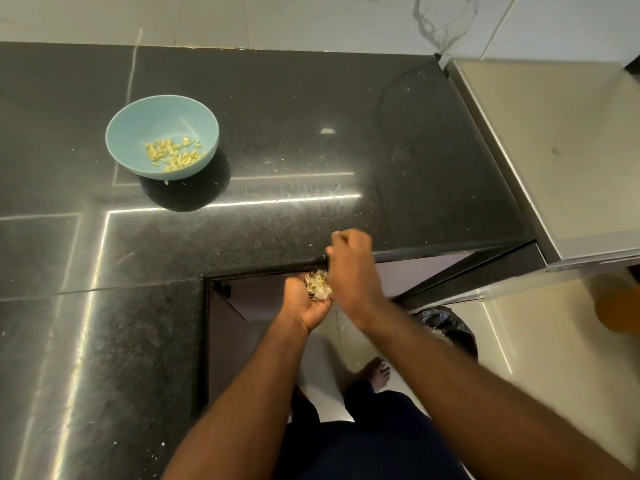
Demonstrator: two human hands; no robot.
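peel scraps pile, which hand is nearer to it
Left. The left hand cups the peel scraps in its palm, just below the counter edge. The right hand is up at that edge, beside the pile on its right; whether it touches them is hidden.

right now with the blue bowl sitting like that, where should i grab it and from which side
Probably take the blue bowl by its rim on the near right side, the side facing the right hand, thumb inside. It stands upright, its wall curves in toward the base, and the pale kernels lie low, leaving the rim free.
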